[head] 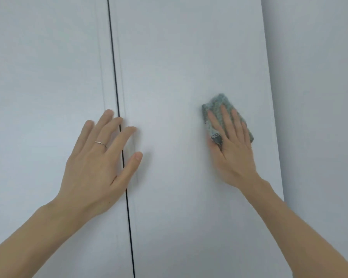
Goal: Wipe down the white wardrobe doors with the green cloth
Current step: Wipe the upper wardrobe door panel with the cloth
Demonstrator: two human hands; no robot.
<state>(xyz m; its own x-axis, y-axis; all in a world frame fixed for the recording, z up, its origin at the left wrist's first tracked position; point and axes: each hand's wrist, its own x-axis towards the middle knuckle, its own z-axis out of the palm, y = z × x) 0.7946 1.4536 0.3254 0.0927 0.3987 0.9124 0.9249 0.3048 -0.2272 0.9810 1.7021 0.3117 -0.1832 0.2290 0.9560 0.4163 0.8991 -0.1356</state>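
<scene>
The right hand (232, 149) is pressing the green cloth (217, 109) flat-fingered against the right wardrobe door (179, 57); the left hand (96, 157), fingers spread, is bracing across the seam (113, 57). Wiping looks midway; progress cannot be judged.

Cloth (215, 109) partly under right hand (232, 145)

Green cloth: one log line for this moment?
green cloth under flat right hand on right door | left hand open across door gap
</scene>
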